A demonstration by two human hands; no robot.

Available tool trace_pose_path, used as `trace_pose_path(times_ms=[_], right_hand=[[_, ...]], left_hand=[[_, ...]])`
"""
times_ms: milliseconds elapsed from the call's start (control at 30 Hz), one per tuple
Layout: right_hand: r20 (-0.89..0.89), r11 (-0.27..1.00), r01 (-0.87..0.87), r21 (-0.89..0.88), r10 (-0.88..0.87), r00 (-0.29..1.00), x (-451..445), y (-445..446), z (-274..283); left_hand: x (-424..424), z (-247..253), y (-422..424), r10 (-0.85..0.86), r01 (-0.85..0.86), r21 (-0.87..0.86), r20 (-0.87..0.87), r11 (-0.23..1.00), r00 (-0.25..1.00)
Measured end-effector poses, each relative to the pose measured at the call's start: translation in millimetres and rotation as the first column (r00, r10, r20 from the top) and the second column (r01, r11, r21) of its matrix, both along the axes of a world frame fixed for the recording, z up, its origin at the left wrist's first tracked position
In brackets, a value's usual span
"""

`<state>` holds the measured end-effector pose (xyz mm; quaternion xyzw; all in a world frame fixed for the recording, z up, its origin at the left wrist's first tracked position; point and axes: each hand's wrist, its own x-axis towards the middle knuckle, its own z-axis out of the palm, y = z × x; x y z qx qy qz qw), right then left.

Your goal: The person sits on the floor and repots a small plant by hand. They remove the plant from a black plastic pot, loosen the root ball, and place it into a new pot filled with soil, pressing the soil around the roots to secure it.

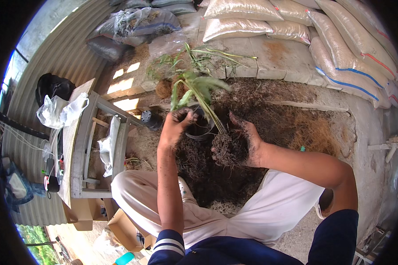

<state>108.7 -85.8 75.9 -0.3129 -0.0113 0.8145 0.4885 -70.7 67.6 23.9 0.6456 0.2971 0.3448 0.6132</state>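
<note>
My right hand [250, 142], dark with soil, cups the root ball [228, 149] of a leafy plant [202, 92]. Its stems lean up and to the left, and some leaves are blurred. Just left of the stems, my left hand [182, 121] is soiled too, at the rim of a black plastic plant pot [200, 131]; its fingers are partly hidden, and whether they grip the pot or a leaf cannot be told. Dark loose soil [215, 187] lies under both hands, between my legs.
Brown fibre [313, 129] spreads at the right. Another black pot [151, 120] lies near a wooden table frame [119, 145] on the left. Cut plants [199, 59] and a round fibre clump [164, 88] lie ahead, before stacked filled sacks [238, 28]. Open cardboard boxes [127, 230] stand lower left.
</note>
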Motion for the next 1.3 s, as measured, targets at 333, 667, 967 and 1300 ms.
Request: trace_pose_path(times_ms=[333,667,967,1300], right_hand=[[0.035,0.997,-0.081,0.005,0.081,0.996,-4,14,-17],[0.080,0.996,-0.092,-0.018,0.093,0.992,-12,14,-7],[0.049,0.997,0.057,0.044,-0.059,0.997,-1,17,3],[0.097,0.973,0.218,0.076,-0.225,0.970,18,18,-8]], left_hand=[[-40,57,-16,0.316,-0.303,0.270,-0.005,0.914,0.949],[-55,76,-25,0.403,-0.388,0.367,0.038,0.845,0.914],[-99,-15,47,0.521,-0.469,-0.261,0.188,0.844,0.833],[-80,-46,50,0.363,-0.323,0.178,-0.292,0.929,0.885]])
